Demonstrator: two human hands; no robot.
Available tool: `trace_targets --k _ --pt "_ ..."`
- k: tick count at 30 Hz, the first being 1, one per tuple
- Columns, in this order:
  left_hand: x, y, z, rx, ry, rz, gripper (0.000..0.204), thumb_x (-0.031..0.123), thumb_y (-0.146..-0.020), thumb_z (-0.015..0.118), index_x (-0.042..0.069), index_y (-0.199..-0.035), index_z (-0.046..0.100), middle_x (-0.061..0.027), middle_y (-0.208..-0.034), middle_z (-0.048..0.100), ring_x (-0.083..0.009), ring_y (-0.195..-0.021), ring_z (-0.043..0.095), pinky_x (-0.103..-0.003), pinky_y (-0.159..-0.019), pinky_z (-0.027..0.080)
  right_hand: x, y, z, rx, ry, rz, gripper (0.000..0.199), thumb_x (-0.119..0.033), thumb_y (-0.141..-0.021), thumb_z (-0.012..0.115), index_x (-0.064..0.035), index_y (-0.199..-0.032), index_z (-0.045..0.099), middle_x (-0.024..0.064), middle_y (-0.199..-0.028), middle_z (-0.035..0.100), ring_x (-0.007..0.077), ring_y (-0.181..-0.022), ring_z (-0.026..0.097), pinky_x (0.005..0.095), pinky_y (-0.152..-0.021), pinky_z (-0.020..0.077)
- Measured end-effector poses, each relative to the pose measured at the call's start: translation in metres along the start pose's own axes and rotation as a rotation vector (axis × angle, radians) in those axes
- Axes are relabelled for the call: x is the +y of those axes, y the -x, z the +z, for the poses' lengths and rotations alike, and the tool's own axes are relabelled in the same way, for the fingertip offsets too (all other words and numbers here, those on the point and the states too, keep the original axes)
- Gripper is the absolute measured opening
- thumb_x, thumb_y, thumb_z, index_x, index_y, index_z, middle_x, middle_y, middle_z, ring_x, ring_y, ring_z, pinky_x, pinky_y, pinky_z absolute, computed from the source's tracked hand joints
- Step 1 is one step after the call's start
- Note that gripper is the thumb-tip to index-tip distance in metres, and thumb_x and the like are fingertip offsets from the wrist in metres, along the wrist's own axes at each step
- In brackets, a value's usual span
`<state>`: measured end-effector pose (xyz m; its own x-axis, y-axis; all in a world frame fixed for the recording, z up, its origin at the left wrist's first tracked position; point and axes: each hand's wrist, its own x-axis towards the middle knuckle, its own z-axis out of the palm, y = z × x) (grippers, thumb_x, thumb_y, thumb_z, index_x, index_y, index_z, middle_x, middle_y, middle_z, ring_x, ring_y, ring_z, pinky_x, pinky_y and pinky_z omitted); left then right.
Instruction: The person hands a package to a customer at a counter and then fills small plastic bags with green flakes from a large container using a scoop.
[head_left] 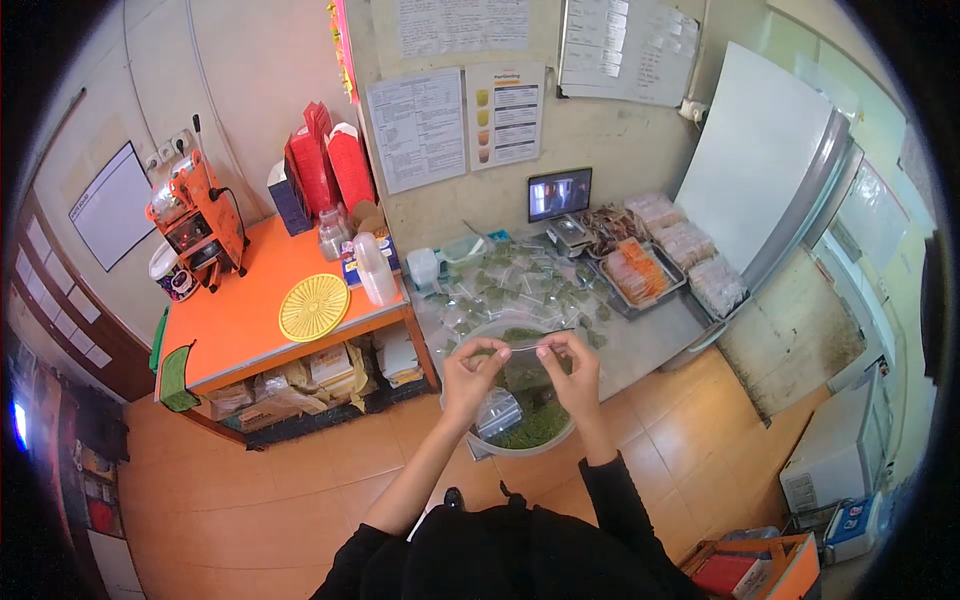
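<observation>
My left hand (470,378) and my right hand (573,375) pinch the two ends of the top edge of a small clear plastic bag (524,349), stretched between them. Through the bag shows green; whether that is its filling or what lies below, I cannot tell. Under both hands stands a large round whitish tub (553,444) with chopped green leaves (535,425) in it. A stack of clear bags (497,412) lies inside the tub, by my left wrist. Beyond the tub, many small clear packets of green leaves (520,285) cover the metal table (640,350).
At the table's right are a metal tray (640,275) of orange and pale packets, and more bagged goods (718,287). A small screen (559,194) and a scale (570,233) stand at the back. On the left, an orange table (260,270) holds a sealing machine (198,225) and yellow lid (314,308).
</observation>
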<state>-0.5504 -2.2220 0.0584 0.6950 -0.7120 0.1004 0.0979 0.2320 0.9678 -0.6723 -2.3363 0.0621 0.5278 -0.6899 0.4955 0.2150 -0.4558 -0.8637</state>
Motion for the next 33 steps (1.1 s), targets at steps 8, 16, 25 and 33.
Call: trace_targets --k 8,16,25,33 --pt "-0.002 0.002 0.0 -0.04 -0.186 0.097 0.006 0.007 -0.086 0.069 0.003 -0.087 0.065 0.0117 -0.055 0.042 0.002 -0.049 0.029 -0.019 -0.045 0.018 -0.005 0.001 -0.004 -0.016 0.043 -0.05 0.007 -0.007 -0.083 0.066 -0.0016 -0.086 0.063 0.005 -0.081 0.065 0.0124 -0.075 0.059 0.0268 -0.07 0.0451" --pt "0.0 0.0 -0.004 -0.132 -0.233 0.116 0.006 0.006 -0.087 0.068 0.002 -0.088 0.064 0.0113 -0.055 0.041 0.002 -0.05 0.029 -0.021 -0.045 0.017 -0.034 -0.003 -0.002 -0.105 0.289 -0.199 0.01 -0.007 -0.076 0.069 -0.0025 -0.08 0.061 0.0092 -0.078 0.064 0.0248 -0.071 0.063 0.0333 -0.069 0.0467" --pt "0.017 0.006 -0.001 -0.246 -0.279 0.124 0.005 0.0 -0.084 0.066 0.002 -0.088 0.065 0.0054 -0.067 0.057 0.0005 -0.059 0.044 -0.018 -0.051 0.032 -0.034 -0.002 -0.002 -0.168 0.264 -0.188 0.01 -0.006 -0.07 0.07 -0.0053 -0.076 0.062 0.0067 -0.073 0.063 0.0237 -0.069 0.062 0.0342 -0.068 0.0457" --pt "0.011 0.003 -0.002 -0.221 -0.239 0.096 0.003 0.003 -0.084 0.066 0.002 -0.087 0.065 0.0067 -0.064 0.055 0.0003 -0.056 0.041 -0.019 -0.05 0.029 -0.035 -0.006 -0.019 -0.139 0.248 -0.044 0.01 -0.002 -0.069 0.07 -0.0031 -0.075 0.063 0.0046 -0.067 0.063 0.0149 -0.06 0.06 0.0274 -0.06 0.0477"
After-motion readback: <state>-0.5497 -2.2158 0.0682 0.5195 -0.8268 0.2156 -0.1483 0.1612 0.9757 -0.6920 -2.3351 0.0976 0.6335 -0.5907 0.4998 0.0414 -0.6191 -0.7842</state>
